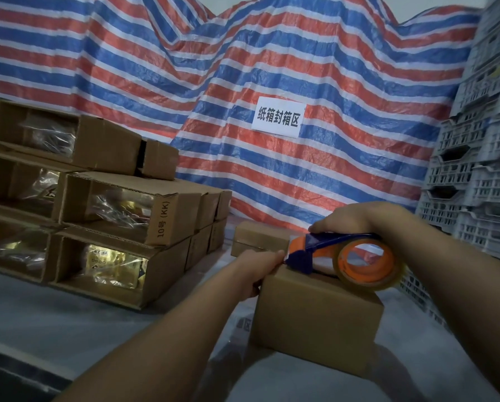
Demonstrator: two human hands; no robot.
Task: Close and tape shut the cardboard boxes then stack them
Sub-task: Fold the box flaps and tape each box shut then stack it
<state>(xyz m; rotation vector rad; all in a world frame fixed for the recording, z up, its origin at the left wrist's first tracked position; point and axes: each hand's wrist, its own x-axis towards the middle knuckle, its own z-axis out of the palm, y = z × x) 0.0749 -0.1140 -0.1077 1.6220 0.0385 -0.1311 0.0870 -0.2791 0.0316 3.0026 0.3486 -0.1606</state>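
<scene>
Head view, and over on the left a stack of open cardboard boxes (98,204) sits in tiers on the grey table (69,320), their open sides facing us with shiny plastic-wrapped goods inside. Moving across, the left hand (257,271) comes in from below, fingers curled over the far left top edge of the closed cardboard box (318,317) at centre, gripping it right beside the nose of the tape dispenser (330,253). That box stands on the table just in front of a smaller closed box (260,236). On top rides the blue and orange dispenser, its clear tape roll (367,265) hanging over the box's right top edge. The right hand (356,219) is clamped down over the dispenser's handle from above. Behind it all hangs a red, white and blue striped tarp (272,68) with a white paper sign (277,117), and at far right rise stacked grey plastic crates (480,158).
</scene>
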